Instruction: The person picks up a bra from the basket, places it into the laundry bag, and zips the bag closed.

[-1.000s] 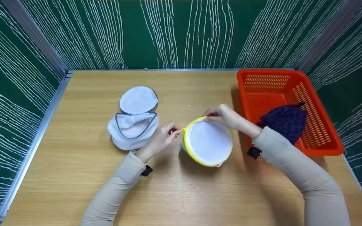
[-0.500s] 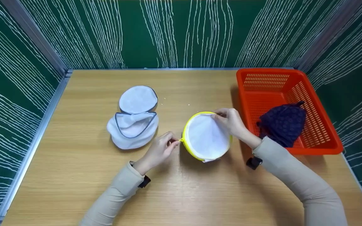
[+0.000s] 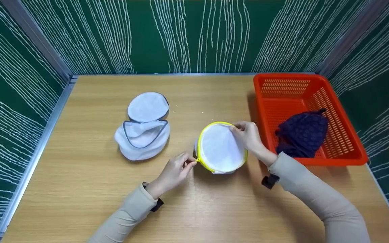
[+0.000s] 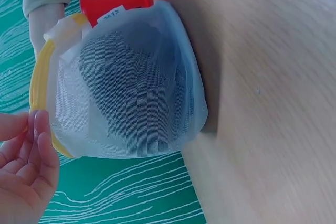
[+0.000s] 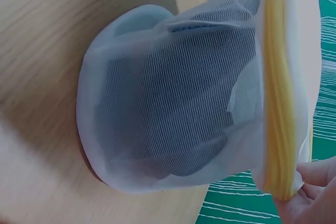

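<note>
A white mesh laundry bag [image 3: 222, 148] with a yellow zipper round its top stands on the table in front of me. Dark cloth [image 4: 131, 87] shows through its mesh wall in both wrist views. My left hand [image 3: 174, 172] pinches the yellow zipper pull [image 3: 198, 160] at the near left of the rim. With thumb and fingers, my right hand [image 3: 248, 136] grips the rim on the far right side. The lid lies over the bag's top, and part of the zipper edge is hidden behind the right fingers.
A second white mesh bag [image 3: 144, 145] with grey trim lies at left, its round lid [image 3: 148, 107] folded back. At right stands a red plastic basket [image 3: 265, 101] holding a dark navy cloth item [image 3: 304, 133]. Small white specks dot the wooden table [image 3: 79, 189].
My left hand has drawn the zipper pull toward me along the left of the rim. My right hand has shifted slightly right and nearer along the rim, and the bag has turned a little.
</note>
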{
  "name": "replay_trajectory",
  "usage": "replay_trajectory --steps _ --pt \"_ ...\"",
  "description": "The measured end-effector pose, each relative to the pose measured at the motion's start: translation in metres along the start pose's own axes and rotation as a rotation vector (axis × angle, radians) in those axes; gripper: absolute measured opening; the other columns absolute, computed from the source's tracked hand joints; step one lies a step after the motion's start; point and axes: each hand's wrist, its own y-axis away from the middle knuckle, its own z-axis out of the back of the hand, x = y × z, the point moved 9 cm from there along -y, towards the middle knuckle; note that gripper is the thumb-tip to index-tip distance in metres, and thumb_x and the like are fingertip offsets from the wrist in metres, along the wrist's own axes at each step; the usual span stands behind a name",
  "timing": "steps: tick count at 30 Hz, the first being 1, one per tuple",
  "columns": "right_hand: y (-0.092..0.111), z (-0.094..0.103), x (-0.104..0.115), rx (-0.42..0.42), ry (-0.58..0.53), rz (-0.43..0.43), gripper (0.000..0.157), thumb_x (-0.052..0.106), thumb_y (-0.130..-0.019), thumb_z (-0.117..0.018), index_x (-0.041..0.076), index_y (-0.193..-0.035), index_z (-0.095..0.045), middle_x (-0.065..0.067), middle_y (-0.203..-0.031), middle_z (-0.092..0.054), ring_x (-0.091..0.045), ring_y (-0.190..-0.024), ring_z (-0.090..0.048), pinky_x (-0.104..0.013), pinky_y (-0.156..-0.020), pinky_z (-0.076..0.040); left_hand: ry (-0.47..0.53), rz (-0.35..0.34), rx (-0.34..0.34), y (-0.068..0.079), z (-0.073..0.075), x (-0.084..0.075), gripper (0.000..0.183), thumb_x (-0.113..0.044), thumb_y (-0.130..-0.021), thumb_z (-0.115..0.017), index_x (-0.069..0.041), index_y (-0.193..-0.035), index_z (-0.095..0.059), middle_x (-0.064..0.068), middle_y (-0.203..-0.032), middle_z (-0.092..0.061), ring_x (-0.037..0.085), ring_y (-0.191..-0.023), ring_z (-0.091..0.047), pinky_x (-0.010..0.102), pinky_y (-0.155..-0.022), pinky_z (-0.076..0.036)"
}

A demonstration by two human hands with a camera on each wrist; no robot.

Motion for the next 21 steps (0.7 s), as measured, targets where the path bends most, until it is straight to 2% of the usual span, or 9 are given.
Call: replay_trajectory --steps 4,7,13,16,21 --pt "0.001 0.000 -0.003 -0.023 -0.012 -0.014 0.018 0.004 -0.081 -0.057 -0.008 -0.091 -0.066 -0.022 -0.087 -0.064 -0.028 -0.079 -0.062 -0.032 -0.069 -0.052 -0.021 -0.011 0.019 0.003 -0.004 -0.004 0.007 -0.008 -0.086 -0.056 -0.002 -0.083 -0.056 0.004 -0.072 -0.054 0.011 -0.061 -0.047 0.017 -0.053 -0.041" --pt "0.001 -0.001 -0.005 -0.023 -0.008 -0.037 0.019 0.004 -0.081 -0.056 -0.009 -0.092 -0.065 -0.022 -0.088 -0.064 -0.028 -0.079 -0.062 -0.036 -0.070 -0.052 -0.022 -0.028 0.019 0.004 -0.007 -0.008 0.006 -0.007 -0.085 -0.056 -0.002 -0.084 -0.056 0.003 -0.072 -0.053 0.011 -0.061 -0.047 0.015 -0.053 -0.040" --pt "0.000 -0.002 -0.009 -0.041 -0.009 -0.078 0.018 0.003 -0.080 -0.057 -0.009 -0.091 -0.066 -0.022 -0.088 -0.064 -0.028 -0.080 -0.062 -0.025 -0.067 -0.050 -0.026 -0.130 0.011 0.006 -0.014 -0.022 0.004 -0.003 -0.083 -0.058 -0.001 -0.082 -0.055 0.003 -0.073 -0.054 0.010 -0.060 -0.049 0.012 -0.053 -0.040" --pt "0.000 -0.002 -0.010 -0.052 -0.005 -0.084 0.018 0.002 -0.080 -0.057 -0.009 -0.091 -0.066 -0.023 -0.088 -0.064 -0.027 -0.080 -0.061 -0.020 -0.065 -0.048 -0.029 -0.160 0.006 0.006 -0.018 -0.026 0.003 -0.003 -0.084 -0.058 -0.001 -0.082 -0.056 0.004 -0.074 -0.055 0.010 -0.063 -0.051 0.012 -0.056 -0.042" --pt "0.000 -0.003 -0.010 -0.044 -0.001 -0.088 0.018 0.003 -0.080 -0.057 -0.009 -0.091 -0.065 -0.022 -0.088 -0.064 -0.026 -0.079 -0.061 -0.023 -0.066 -0.048 -0.062 -0.189 0.008 0.005 -0.023 -0.031 0.003 -0.004 -0.084 -0.057 -0.001 -0.082 -0.057 0.004 -0.076 -0.056 0.011 -0.068 -0.054 0.014 -0.063 -0.045"
